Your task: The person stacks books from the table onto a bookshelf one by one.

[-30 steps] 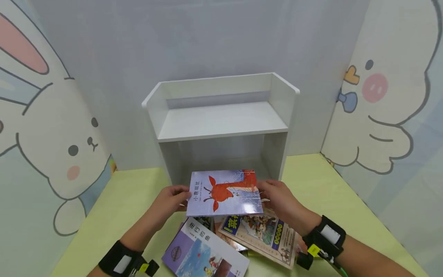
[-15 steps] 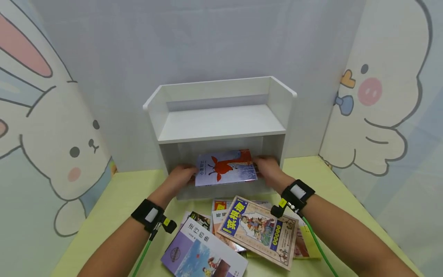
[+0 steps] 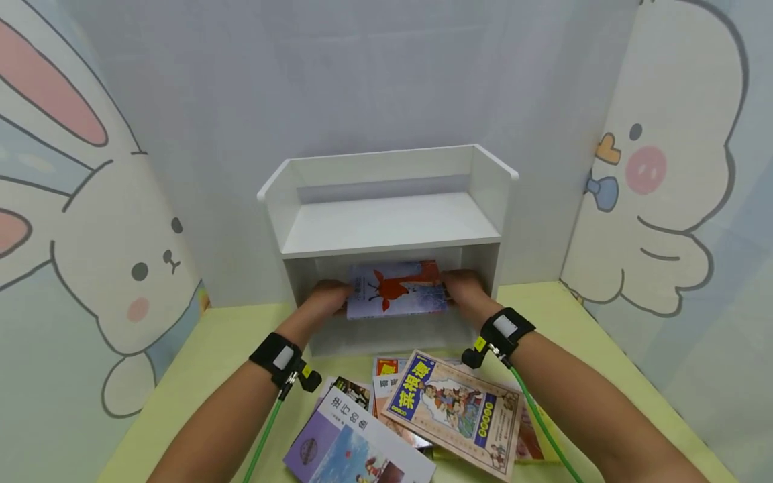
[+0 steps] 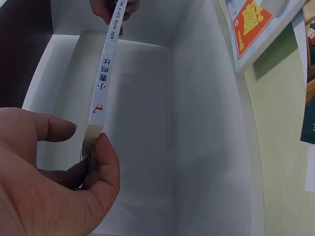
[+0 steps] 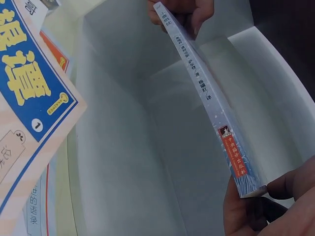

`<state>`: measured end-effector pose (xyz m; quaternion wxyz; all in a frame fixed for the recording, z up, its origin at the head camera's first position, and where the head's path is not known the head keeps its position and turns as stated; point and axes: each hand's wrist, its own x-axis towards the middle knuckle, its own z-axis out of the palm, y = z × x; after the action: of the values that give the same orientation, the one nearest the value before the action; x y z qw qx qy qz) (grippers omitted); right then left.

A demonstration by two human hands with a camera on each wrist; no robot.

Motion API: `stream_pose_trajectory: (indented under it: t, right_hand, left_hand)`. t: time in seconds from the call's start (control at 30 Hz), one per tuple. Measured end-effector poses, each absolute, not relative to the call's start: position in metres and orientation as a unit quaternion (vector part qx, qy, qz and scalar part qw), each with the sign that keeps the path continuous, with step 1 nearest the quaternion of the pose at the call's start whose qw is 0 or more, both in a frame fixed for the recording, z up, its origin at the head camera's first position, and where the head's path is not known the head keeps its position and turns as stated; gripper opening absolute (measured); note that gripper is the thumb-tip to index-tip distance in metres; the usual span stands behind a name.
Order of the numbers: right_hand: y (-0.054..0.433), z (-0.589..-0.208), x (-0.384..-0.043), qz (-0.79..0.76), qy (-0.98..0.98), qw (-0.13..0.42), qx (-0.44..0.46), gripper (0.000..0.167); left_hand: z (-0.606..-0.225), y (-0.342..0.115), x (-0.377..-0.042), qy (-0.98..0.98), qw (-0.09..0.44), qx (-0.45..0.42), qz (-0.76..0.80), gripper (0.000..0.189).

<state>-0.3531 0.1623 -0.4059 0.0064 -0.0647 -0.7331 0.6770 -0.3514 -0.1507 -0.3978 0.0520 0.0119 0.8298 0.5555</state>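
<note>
A lilac book [image 3: 395, 290] with a red deer on its cover is held inside the lower compartment of the white shelf unit [image 3: 392, 248]. My left hand [image 3: 329, 298] grips its left end and my right hand [image 3: 466, 290] its right end. In the left wrist view the spine of the book [image 4: 105, 73] faces the camera, with the left hand's thumb and fingers [image 4: 106, 167] at the near end. The right wrist view shows the book [image 5: 211, 103] slanting between both hands, above the compartment's floor [image 5: 147, 147].
In front of the shelf lies a loose pile of several books on the yellow-green table [image 3: 223, 362]. A tan comic-style book [image 3: 455, 409] and a purple and white book [image 3: 359, 443] are on top. Cartoon-printed walls [image 3: 670, 154] flank the table.
Both hands have carried the lilac book forward from above the pile into the lower compartment. Over the last half second it has shifted only slightly. The pile stays put.
</note>
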Motion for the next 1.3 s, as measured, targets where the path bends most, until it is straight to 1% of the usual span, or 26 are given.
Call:
stream_pose_trajectory:
  t: [0.13,0.27,0.4,0.5,0.67,0.8,0.93,1.03,1.17,1.3]
  right_hand:
    - [0.163,-0.417,-0.355,0.664,-0.745,0.003,-0.054,0.032]
    - [0.162,-0.428,-0.355,0.647,-0.76,-0.002,-0.052,0.038]
    - [0.158,-0.436,-0.352,0.612,-0.788,-0.018,-0.061,0.044]
    - [0.156,-0.441,-0.351,0.585,-0.808,-0.026,-0.062,0.045]
    - [0.151,-0.444,-0.348,0.558,-0.828,-0.033,-0.038,0.049]
    - [0.15,-0.446,-0.347,0.527,-0.848,-0.041,-0.032,0.051]
    - [0.15,-0.449,-0.347,0.514,-0.855,-0.063,-0.029,0.05]
    - [0.148,-0.451,-0.347,0.509,-0.856,-0.077,-0.031,0.053]
    - [0.144,-0.45,-0.346,0.51,-0.855,-0.091,-0.034,0.059]
    - [0.144,-0.447,-0.345,0.51,-0.854,-0.105,-0.028,0.06]
  left_hand:
    - [-0.405,-0.151,-0.349,0.832,0.058,0.008,0.552,0.03]
    - [-0.414,-0.15,-0.349,0.836,0.066,0.003,0.545,0.028]
    - [-0.427,-0.15,-0.352,0.843,0.068,-0.006,0.534,0.029]
    - [-0.437,-0.15,-0.353,0.852,0.073,-0.009,0.518,0.032]
    - [-0.451,-0.148,-0.355,0.868,0.087,-0.025,0.489,0.035]
    - [-0.46,-0.146,-0.356,0.872,0.087,-0.028,0.481,0.035]
    - [-0.463,-0.143,-0.353,0.874,0.089,-0.029,0.477,0.038]
    - [-0.463,-0.142,-0.351,0.878,0.09,-0.033,0.469,0.038]
    - [-0.462,-0.141,-0.349,0.889,0.088,-0.036,0.448,0.035]
    - [-0.461,-0.142,-0.351,0.896,0.092,-0.034,0.433,0.027]
